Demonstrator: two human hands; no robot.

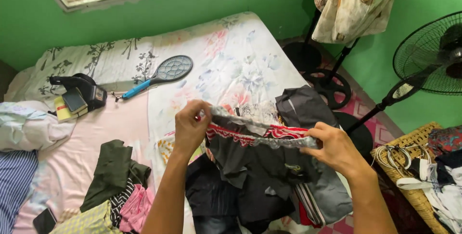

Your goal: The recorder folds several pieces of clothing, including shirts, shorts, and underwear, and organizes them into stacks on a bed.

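Nearest the camera, at the bed's lower edge, a heap of dark clothes (250, 200) lies under the forearms; to its left lie an olive-green garment (113, 171), a pink piece (137, 207), a yellow-checked cloth (89, 222) and a dark phone (44, 220). A blue striped fabric (17, 186) fills the lower left corner. At right, beside the bed, a wicker basket (423, 137) holds white cables (392, 156) and mixed clothing. Above the heap, both hands hold up a pair of dark shorts (255, 159) with a grey elastic waistband and a red-and-white patterned band under it, stretched flat between them, over the bed's near right part. The left hand (191, 125) pinches the waistband's left end, fingers closed on the cloth. The right hand (334, 148) clamps the right end, thumb on top, fingers curled under. Behind the shorts, a dark grey garment (305, 106) and a patterned white piece rest on the floral bedsheet (231, 56). Farther up the bed lie a blue-handled racket-shaped bug zapper (161, 73), a black pouch (82, 89) and a yellow box. At far right stand a black pedestal fan (430, 56) and a stand draped with a pale cloth (353, 5), against the green wall (202, 3) under a window.
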